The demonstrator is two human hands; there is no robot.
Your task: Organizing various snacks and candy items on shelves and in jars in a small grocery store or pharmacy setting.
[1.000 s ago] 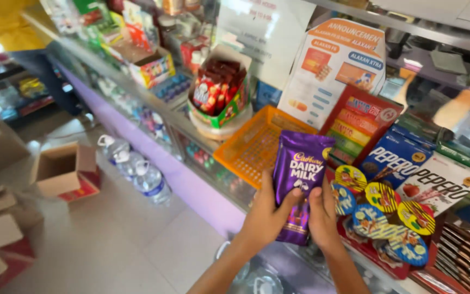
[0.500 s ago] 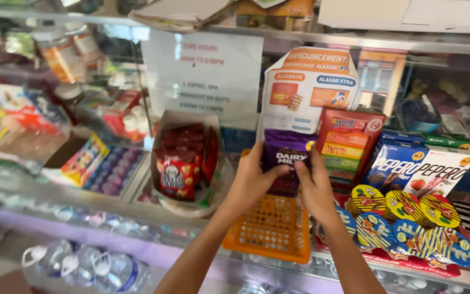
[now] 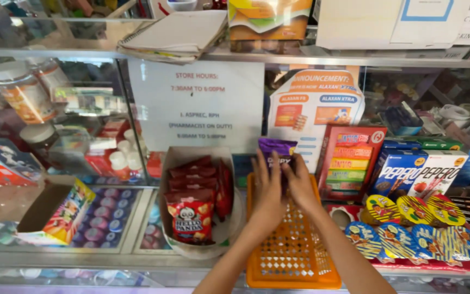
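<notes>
Basically, head view: purple chocolate bag (image 3: pixel 277 148) stands upright at the far end of the orange mesh tray (image 3: pixel 294 256), just in front of the white paper sign (image 3: pixel 199 103) taped to the glass. Left hand (image 3: pixel 268 188) and right hand (image 3: pixel 299 182) both wrap the bag's lower half, fingers curled closed on it, forearms reaching straight over the tray. White tub of red snack packs (image 3: pixel 194 204) sits just left of the tray. Red candy box (image 3: pixel 350 163) and blue biscuit-stick boxes (image 3: pixel 398 171) stand right. Round chocolate discs (image 3: pixel 409 228) lie front right.
</notes>
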